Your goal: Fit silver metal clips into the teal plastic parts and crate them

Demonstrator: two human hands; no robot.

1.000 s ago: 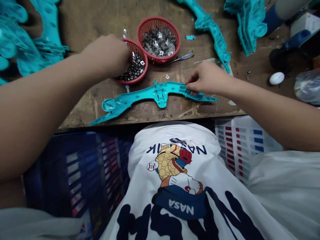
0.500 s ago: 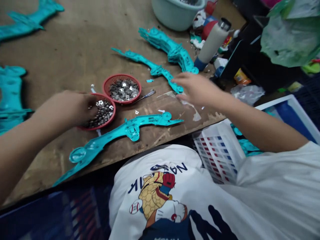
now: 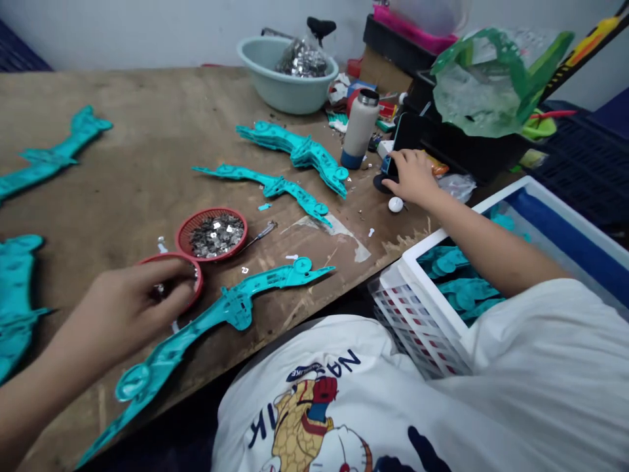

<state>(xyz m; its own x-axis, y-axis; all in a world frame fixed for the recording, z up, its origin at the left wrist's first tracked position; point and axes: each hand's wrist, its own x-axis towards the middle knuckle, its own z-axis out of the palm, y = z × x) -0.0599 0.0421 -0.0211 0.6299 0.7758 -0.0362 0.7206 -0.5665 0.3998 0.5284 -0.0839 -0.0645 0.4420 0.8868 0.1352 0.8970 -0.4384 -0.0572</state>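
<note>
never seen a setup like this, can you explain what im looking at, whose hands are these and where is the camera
There is no machine here: a person works bare-handed, and one head-worn camera looks forward and down at their arms.

On the wooden table lie several turquoise plastic parts. Two red baskets stand side by side; the farther one holds small metal pieces. A screwdriver lies beside it.

The left hand is at the nearer basket; whether it holds anything is hidden. The right hand reaches to a dark, phone-like device; whether it grips it, I cannot tell.
</note>
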